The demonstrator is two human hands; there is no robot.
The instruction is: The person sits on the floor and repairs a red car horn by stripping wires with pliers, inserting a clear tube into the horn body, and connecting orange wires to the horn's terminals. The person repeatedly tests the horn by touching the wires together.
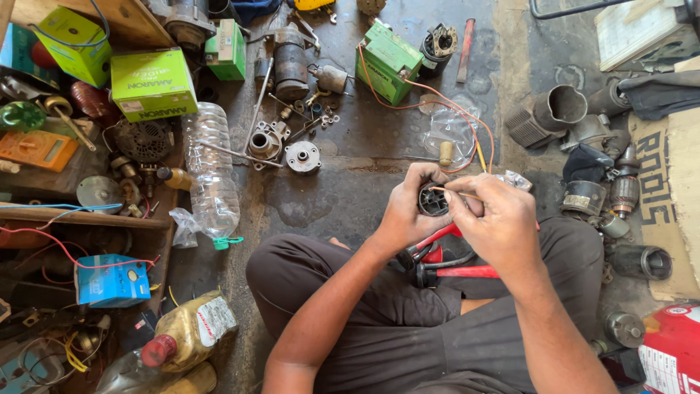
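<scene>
I sit cross-legged on a concrete floor. My left hand (405, 211) cups a small round black motor part (432, 201) just above my lap. My right hand (494, 222) pinches a thin copper-coloured wire (458, 192) that lies across the top of that part. Red-handled pliers (456, 271) rest on my dark trousers under both hands. An orange wire (467, 117) runs from near my hands back toward a green box (386, 62) on the floor ahead.
An empty clear plastic bottle (211, 171) lies at the left beside small metal motor parts (288, 149). Green cartons (153, 84), a blue box (111, 281) and tangled wires crowd the left. Metal housings (558, 109) and armatures (623, 193) lie at the right.
</scene>
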